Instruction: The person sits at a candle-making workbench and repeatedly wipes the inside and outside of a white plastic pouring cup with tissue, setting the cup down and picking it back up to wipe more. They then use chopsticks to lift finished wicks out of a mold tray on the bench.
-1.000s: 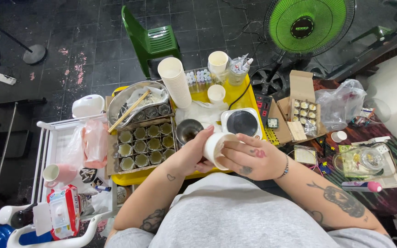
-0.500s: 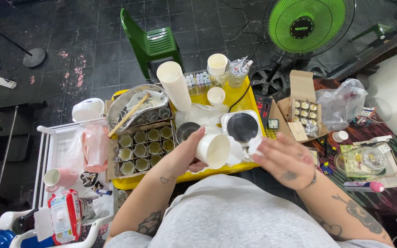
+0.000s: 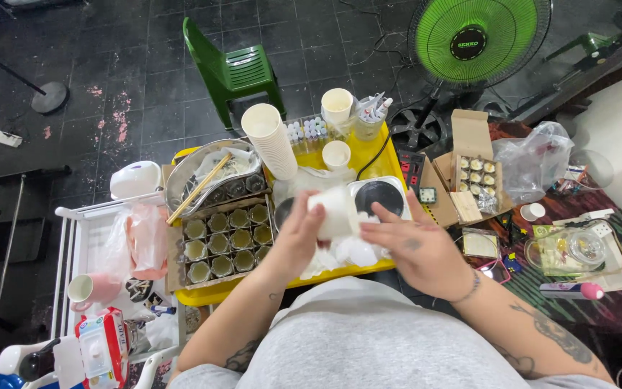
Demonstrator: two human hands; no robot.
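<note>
Fingers (image 3: 298, 232) of the left hand (image 3: 293, 241) wrap the white paper cup (image 3: 334, 211) firmly, while the right hand (image 3: 415, 248), open-fingered, should steady it over the yellow tray (image 3: 379, 140).

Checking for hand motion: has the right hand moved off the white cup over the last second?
Yes. The right hand has left the white cup, now lying right of it, below the black hotplate.

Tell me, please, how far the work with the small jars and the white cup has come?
Looks done: glass jars stand in rows in their box. In hand: the left hand holds a white paper cup; the right hand is open beside it. Left: whether the jars are filled, I cannot tell.
</note>
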